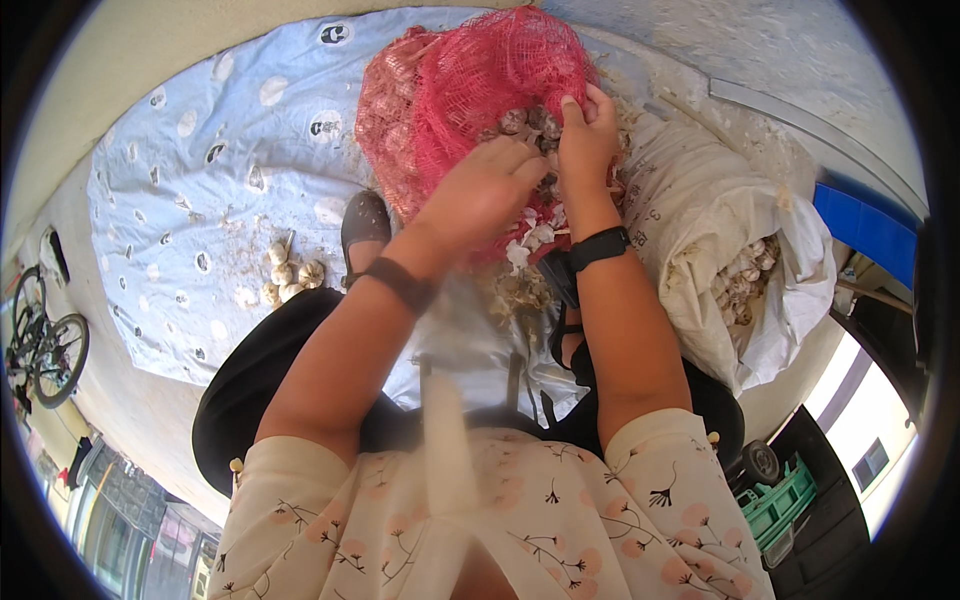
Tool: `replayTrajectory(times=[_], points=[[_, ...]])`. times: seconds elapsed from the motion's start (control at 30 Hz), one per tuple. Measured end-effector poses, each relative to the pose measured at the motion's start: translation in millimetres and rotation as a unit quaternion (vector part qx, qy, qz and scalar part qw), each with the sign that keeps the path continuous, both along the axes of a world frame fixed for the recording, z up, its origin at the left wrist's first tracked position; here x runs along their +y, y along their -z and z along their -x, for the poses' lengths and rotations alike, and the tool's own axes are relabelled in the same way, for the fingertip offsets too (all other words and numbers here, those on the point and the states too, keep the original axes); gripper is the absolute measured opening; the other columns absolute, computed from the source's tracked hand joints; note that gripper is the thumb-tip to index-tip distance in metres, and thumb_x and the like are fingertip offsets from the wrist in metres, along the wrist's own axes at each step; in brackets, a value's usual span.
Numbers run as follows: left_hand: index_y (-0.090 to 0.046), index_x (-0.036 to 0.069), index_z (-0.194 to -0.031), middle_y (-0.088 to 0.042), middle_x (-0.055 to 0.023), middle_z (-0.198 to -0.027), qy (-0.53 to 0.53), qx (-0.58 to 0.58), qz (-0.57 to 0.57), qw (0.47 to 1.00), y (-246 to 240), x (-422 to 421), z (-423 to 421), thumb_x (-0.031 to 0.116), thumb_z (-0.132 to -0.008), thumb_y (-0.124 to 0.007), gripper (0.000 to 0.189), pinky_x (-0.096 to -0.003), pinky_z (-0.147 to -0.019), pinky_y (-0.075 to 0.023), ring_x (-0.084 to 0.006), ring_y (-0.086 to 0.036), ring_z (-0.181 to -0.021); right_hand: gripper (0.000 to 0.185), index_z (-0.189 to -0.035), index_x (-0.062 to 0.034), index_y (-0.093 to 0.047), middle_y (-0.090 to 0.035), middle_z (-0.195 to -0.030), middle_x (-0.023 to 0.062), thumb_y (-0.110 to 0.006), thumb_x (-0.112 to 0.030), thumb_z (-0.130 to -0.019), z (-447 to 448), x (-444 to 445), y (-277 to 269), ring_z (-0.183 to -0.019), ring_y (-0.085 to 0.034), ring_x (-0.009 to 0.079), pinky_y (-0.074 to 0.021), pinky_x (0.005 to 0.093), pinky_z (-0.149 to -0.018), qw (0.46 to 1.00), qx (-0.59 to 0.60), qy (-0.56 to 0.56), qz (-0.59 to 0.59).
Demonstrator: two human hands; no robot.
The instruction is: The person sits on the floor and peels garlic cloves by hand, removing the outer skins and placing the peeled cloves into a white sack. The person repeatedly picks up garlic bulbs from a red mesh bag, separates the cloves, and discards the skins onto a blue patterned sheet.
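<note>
A red mesh sack (499, 67) full of garlic bulbs stands before me with its mouth open towards me. My right hand (589, 139) pinches the sack's rim on the right side. My left hand (491, 184) is at the mouth, close over the garlic bulbs (525, 121); it is slightly blurred, and its fingertips are turned away, so whether it holds a bulb is hidden. Loose garlic skins (536, 236) lie at the lower edge of the mouth, below my hands.
A small group of garlic bulbs (289, 274) lies on the blue patterned cloth (217, 172) at left. At right, a white woven sack (697, 225) leans open with garlic inside. My shoe (365, 225) stands beside the mesh sack. A bicycle (52, 349) is at far left.
</note>
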State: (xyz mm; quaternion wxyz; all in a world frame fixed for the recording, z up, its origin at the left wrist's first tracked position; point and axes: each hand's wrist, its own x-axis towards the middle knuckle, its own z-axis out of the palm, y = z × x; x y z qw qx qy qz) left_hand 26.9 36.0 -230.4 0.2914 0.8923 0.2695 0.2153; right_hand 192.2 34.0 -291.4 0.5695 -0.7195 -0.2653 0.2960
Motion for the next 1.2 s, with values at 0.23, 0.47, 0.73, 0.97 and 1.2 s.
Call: replayTrajectory(times=[0.23,0.47,0.73,0.97,1.2], points=[[-0.062,0.012,-0.115,-0.061,-0.0130,-0.120,-0.034,0.304,0.047,0.951,50.1,1.0,8.4,0.018,-0.084,-0.064,0.032,-0.0414,-0.094,-0.0472,-0.0334,-0.058,-0.111,0.031,-0.116,-0.0007,-0.057,-0.056,-0.119,0.0206,-0.063,-0.008,-0.086,3.9,-12.2,-18.8,-0.114,-0.052,0.0312,-0.0433,0.0399,-0.096,0.981,-0.195,0.014,0.008],[-0.064,0.011,-0.118,-0.066,-0.0162,-0.110,-0.110,0.353,0.256,0.893,38.7,35.3,43.4,0.041,-0.090,-0.057,0.041,-0.0454,-0.089,-0.0497,-0.0331,-0.064,-0.102,0.023,-0.108,-0.0078,-0.060,-0.061,-0.108,0.0145,-0.063,-0.008,-0.085,31.2,-43.5,-9.0,-0.105,-0.056,0.0338,-0.0478,0.0423,-0.087,0.932,-0.218,-0.244,0.157],[-0.066,0.016,-0.117,-0.065,-0.0154,-0.118,-0.150,0.392,0.113,0.901,32.2,92.2,68.4,0.044,-0.092,-0.050,0.042,-0.0436,-0.092,-0.0492,-0.0338,-0.061,-0.111,0.043,-0.121,-0.0013,-0.057,-0.058,-0.117,0.0226,-0.068,-0.010,-0.080,16.2,-41.3,8.1,-0.109,-0.056,0.0392,-0.0482,0.0451,-0.092,0.840,-0.329,-0.329,0.278],[-0.060,0.014,-0.123,-0.066,-0.0138,-0.115,-0.080,0.435,0.116,0.889,26.5,79.3,58.0,0.023,-0.090,-0.053,0.035,-0.0439,-0.088,-0.0516,-0.0350,-0.063,-0.104,0.069,-0.135,-0.0037,-0.047,-0.048,-0.132,0.0239,-0.079,-0.020,-0.076,17.3,-39.1,-20.7,-0.120,-0.051,0.0428,-0.0475,0.0447,-0.096,0.751,-0.309,-0.424,0.402],[-0.051,0.012,-0.131,-0.059,-0.0196,-0.120,0.016,0.261,0.071,0.963,88.7,-6.5,43.1,0.022,-0.086,-0.062,0.048,-0.0440,-0.082,-0.0542,-0.0357,-0.065,-0.101,0.063,-0.124,-0.0032,-0.049,-0.053,-0.124,0.0239,-0.082,-0.023,-0.074,21.8,-89.9,-3.8,-0.110,-0.058,0.0394,-0.0508,0.0436,-0.089,0.853,-0.240,-0.283,0.365]])
